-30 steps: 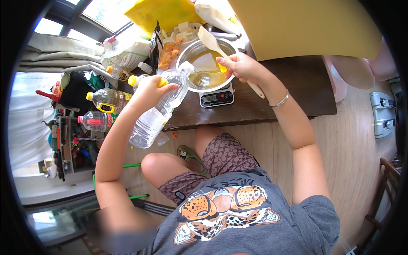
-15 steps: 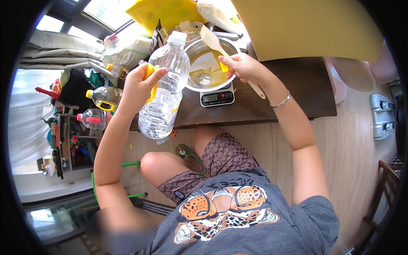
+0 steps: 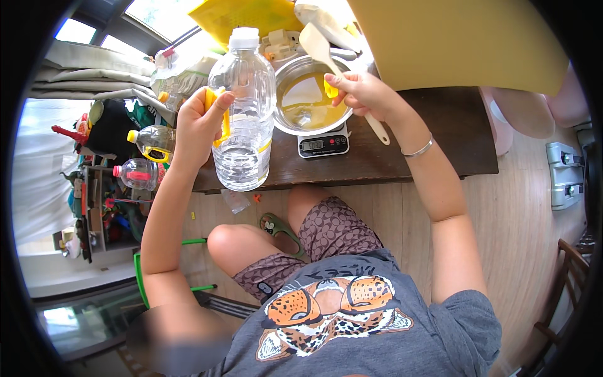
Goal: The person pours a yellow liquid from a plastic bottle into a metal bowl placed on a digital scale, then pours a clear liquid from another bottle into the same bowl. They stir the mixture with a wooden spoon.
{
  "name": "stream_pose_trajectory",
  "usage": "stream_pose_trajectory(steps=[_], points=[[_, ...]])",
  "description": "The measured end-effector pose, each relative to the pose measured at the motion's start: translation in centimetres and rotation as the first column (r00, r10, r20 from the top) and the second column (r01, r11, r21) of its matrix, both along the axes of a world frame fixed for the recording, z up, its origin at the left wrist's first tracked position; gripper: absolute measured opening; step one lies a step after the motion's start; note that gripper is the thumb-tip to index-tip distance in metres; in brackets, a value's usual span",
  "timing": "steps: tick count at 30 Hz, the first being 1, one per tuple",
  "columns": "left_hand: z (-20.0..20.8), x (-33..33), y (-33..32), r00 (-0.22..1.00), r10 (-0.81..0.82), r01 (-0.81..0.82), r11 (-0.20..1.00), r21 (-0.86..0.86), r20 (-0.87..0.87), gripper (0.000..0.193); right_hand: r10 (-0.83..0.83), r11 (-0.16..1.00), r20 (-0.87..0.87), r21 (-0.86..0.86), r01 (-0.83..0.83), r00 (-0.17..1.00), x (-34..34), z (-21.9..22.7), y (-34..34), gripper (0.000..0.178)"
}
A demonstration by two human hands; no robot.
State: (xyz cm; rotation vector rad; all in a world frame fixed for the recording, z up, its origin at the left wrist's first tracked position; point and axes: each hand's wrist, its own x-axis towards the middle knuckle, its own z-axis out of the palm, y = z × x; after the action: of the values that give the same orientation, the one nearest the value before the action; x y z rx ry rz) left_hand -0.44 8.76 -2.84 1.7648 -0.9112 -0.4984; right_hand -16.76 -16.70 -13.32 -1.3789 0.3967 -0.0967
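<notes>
My left hand (image 3: 202,125) grips the yellow handle (image 3: 223,119) of a large clear plastic bottle (image 3: 242,125). The bottle stands nearly upright at the table's front edge, with clear liquid in its lower part and a white top. Between the fingers of my right hand (image 3: 364,94) are a cream spatula (image 3: 319,47), blade up, and a small yellow cap (image 3: 330,88). Just left of that hand is a metal bowl (image 3: 281,113) with yellowish liquid and a clear patch inside. It rests on a black-and-white kitchen scale (image 3: 323,144).
A dark wooden table (image 3: 427,138) bears these things. A yellow board (image 3: 458,44) rises at the back right. Bottles with yellow (image 3: 154,141) and red (image 3: 139,174) caps lie at the left. Behind the bowl are a white bag (image 3: 314,16) and a yellow sheet (image 3: 245,22).
The bottle has gone from a slight tilt toward the bowl to nearly upright, its top shifting left and its base rising. Both hands keep their holds; the spatula has moved slightly.
</notes>
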Motion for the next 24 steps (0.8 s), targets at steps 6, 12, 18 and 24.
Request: stream_pose_trajectory(steps=[6, 12, 18, 24], points=[[-3.7, 0.7, -0.2, 0.963, -0.149, 0.104, 0.974, 0.199, 0.224, 0.024, 0.001, 0.997, 0.222, 0.069, -0.017, 0.975, 0.8, 3.1, -0.3, 0.043], [-6.1, 0.2, -0.7, 0.986, -0.158, 0.14, 0.954, 0.264, 0.051, 0.029, 0.088, 0.995, 0.189, -0.055, -0.078, 0.978, 1.9, 4.1, 0.1, 0.042], [-5.3, -0.1, -1.0, 0.974, -0.217, 0.186, 0.93, 0.318, 0.064, 0.033, 0.15, 0.96, 0.101, -0.253, -0.121, 0.984, 2.6, 5.6, 0.2, 0.041], [-5.8, 0.6, -1.7, 0.96, -0.254, 0.206, 0.926, 0.316, 0.118, 0.034, 0.192, 0.878, 0.083, -0.459, -0.133, 0.978, 2.6, 6.6, -0.2, 0.036]])
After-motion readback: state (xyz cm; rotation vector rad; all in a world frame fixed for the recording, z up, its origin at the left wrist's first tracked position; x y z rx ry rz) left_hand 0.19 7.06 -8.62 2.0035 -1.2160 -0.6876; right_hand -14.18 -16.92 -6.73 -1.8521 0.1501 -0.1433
